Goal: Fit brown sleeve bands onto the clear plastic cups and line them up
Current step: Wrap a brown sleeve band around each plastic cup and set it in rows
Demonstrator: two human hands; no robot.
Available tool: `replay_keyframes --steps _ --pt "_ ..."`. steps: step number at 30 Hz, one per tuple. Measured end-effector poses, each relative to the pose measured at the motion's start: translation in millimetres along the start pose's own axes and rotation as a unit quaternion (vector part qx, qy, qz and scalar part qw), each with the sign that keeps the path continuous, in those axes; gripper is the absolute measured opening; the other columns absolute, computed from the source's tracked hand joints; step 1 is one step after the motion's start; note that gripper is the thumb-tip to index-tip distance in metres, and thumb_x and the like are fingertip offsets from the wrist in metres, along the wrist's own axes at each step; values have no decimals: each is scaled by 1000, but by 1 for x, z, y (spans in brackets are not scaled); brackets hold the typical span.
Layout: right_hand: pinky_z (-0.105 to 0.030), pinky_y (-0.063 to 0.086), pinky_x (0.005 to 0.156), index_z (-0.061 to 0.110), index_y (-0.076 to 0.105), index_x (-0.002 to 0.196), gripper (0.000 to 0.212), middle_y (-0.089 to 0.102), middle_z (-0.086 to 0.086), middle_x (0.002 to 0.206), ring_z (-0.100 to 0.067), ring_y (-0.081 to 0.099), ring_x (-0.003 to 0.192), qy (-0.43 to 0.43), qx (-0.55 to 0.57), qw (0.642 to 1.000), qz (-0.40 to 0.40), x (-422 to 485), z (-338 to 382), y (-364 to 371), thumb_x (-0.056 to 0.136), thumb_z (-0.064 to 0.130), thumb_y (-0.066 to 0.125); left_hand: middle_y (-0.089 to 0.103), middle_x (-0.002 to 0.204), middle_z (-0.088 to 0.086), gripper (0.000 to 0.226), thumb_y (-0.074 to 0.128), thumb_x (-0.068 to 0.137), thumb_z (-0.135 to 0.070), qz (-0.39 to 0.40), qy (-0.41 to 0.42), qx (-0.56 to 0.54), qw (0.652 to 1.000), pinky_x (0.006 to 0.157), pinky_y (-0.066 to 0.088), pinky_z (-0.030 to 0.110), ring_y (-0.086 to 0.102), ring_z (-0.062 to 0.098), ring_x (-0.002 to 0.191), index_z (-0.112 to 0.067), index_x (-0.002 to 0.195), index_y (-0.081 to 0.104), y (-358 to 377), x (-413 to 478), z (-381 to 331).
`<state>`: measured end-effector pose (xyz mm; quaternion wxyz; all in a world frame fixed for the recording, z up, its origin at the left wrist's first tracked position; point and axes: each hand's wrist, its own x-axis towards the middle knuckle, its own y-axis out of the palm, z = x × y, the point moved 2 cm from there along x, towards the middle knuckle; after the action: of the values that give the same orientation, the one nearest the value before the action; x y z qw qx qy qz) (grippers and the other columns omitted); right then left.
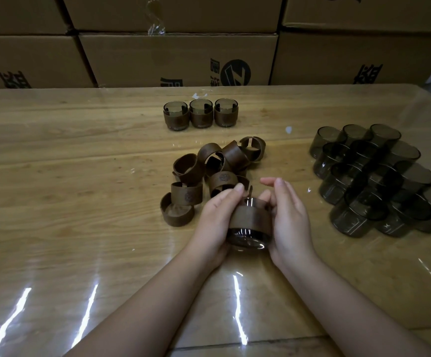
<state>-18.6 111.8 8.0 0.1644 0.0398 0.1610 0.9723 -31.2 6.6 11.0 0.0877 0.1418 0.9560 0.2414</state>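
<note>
You are clamping both your left hand [217, 220] and right hand [289, 217] round the brown sleeve band [250, 219] on the smoky clear plastic cup [247, 239], its base pointing toward you, while the finished row of three banded cups [201, 114] is lying straight ahead, running left to right

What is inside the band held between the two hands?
A clear cup: its base sticks out of the band toward the camera, and its rim shows at the far end. The band covers the wall between; the left hand and right hand hide its sides.
</note>
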Motion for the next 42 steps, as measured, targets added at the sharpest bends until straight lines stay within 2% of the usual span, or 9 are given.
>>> replay_keyframes --steps 2,5,7,9,14,19,24,30,42 --pt "-20 45 53 31 67 82 33 50 9 55 -5 50 54 -16 -7 1000 16 0 0 2 103 28 41 60 65 2 18 60 82 -29 -1 -11 -35 999 57 48 23 58 12 61 -13 75 56 -1 1 -1" --pt "-18 40 51 30 66 81 33 44 11 52 -2 44 51 -57 -39 997 23 0 1 6 103 26 41 52 66 5 19 55 92 -14 -32 -12 -22 999 58 43 25 51 15 64 -11 73 54 -2 3 1" --pt "-16 39 53 29 63 84 25 44 13 52 0 43 51 -84 -85 992 43 0 2 9 100 30 43 44 65 7 19 57 87 -12 -58 3 -16 998 59 39 28 45 17 64 -9 69 50 -4 3 0" --pt "-15 40 55 30 62 86 22 45 13 52 0 44 52 -94 -110 987 70 -2 3 10 96 33 43 41 66 9 19 61 79 -19 -62 7 -19 998 60 36 31 43 18 63 -10 68 47 -5 2 0" --pt "-18 42 55 29 65 81 30 45 9 50 -5 44 50 -73 -65 993 70 -3 0 13 95 36 39 43 64 6 24 62 77 -32 -59 -16 -31 998 56 39 28 45 16 59 -11 71 51 -5 1 -1" --pt "-18 40 52 31 62 65 38 40 11 47 -4 39 48 -43 -38 997 49 -3 -3 15 94 38 39 49 63 6 24 60 88 -28 -63 -23 -28 997 55 44 27 51 16 58 -10 72 56 -7 3 -1" --pt "-16 39 51 28 58 67 44 38 11 47 -3 38 46 -54 -56 995 64 -2 -2 15 104 29 34 56 60 7 25 65 76 -33 -31 -22 -25 999 50 49 23 57 15 53 -8 71 62 -6 1 -2" --pt "-16 36 49 18 52 70 40 35 11 45 -4 35 45 -42 -70 994 66 -3 2 15 104 28 34 61 63 8 23 68 76 -32 -14 -27 -23 999 52 52 25 62 17 56 -11 70 69 -9 2 -1" --pt "-15 42 51 15 53 72 39 41 10 43 -2 42 45 -17 -55 994 92 2 1 15 104 28 35 65 63 7 25 63 81 -30 -26 -10 -8 1000 53 53 24 64 16 57 -15 64 73 -6 3 -1"
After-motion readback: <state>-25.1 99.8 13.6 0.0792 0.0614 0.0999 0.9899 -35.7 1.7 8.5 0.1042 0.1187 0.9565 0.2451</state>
